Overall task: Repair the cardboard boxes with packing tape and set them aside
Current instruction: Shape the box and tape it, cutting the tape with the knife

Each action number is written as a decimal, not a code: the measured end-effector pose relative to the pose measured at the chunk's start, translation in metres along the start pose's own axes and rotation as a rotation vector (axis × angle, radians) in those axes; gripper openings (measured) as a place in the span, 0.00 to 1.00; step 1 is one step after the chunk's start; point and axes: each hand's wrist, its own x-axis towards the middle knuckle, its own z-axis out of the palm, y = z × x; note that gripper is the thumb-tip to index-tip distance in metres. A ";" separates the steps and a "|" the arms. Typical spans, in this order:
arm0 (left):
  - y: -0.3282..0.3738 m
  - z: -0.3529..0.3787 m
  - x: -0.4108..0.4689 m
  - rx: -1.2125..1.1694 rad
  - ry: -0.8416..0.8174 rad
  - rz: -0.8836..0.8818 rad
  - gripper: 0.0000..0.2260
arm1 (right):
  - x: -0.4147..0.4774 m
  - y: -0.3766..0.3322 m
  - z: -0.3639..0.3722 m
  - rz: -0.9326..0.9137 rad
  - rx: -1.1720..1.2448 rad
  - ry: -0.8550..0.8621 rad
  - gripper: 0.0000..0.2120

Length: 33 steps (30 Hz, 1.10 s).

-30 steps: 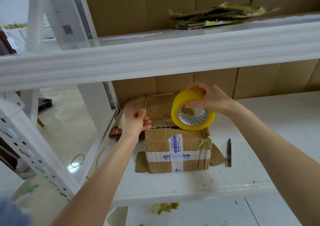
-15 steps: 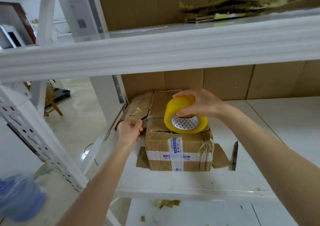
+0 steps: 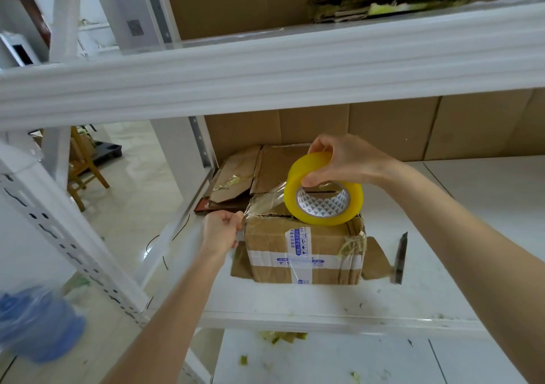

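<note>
A worn cardboard box [image 3: 303, 254] with old white-and-blue tape sits on the white middle shelf [image 3: 295, 298]. My right hand [image 3: 345, 159] grips a yellow roll of packing tape [image 3: 323, 189] just above the box's top. A clear strip of tape [image 3: 262, 202] runs from the roll down to the left. My left hand [image 3: 219, 232] pinches the strip's free end at the box's upper left corner.
Flattened cardboard pieces [image 3: 236, 177] lie behind the box on the left. A dark blade-like tool [image 3: 399, 258] stands to the right of the box. The upper shelf beam [image 3: 265, 68] hangs overhead. A white upright post [image 3: 67, 230] stands left. A blue blurred object [image 3: 35, 321] is bottom left.
My left hand has moved from the flat cardboard down to the box's left corner, pulling a strip of tape off the roll. The roll stays above the box top.
</note>
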 end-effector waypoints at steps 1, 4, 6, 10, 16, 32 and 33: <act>-0.003 0.002 -0.001 -0.006 -0.026 -0.015 0.13 | 0.000 0.000 0.002 0.006 -0.003 0.001 0.25; -0.006 0.006 0.000 0.058 -0.095 -0.033 0.12 | 0.000 0.001 0.009 0.018 0.009 0.024 0.26; -0.002 0.006 0.002 0.207 -0.124 -0.013 0.13 | 0.000 0.000 0.011 0.024 0.010 0.037 0.27; -0.004 -0.005 -0.002 0.361 -0.184 -0.063 0.20 | 0.000 0.000 0.012 0.038 -0.024 0.056 0.27; 0.037 0.005 -0.031 0.568 -0.171 0.689 0.35 | -0.003 0.008 0.010 -0.001 0.041 0.017 0.30; 0.016 0.027 -0.042 1.079 -0.200 0.735 0.41 | -0.035 0.056 0.018 0.023 0.634 0.134 0.20; 0.017 0.028 -0.042 1.092 -0.211 0.712 0.40 | -0.035 0.055 0.017 0.011 0.639 0.125 0.22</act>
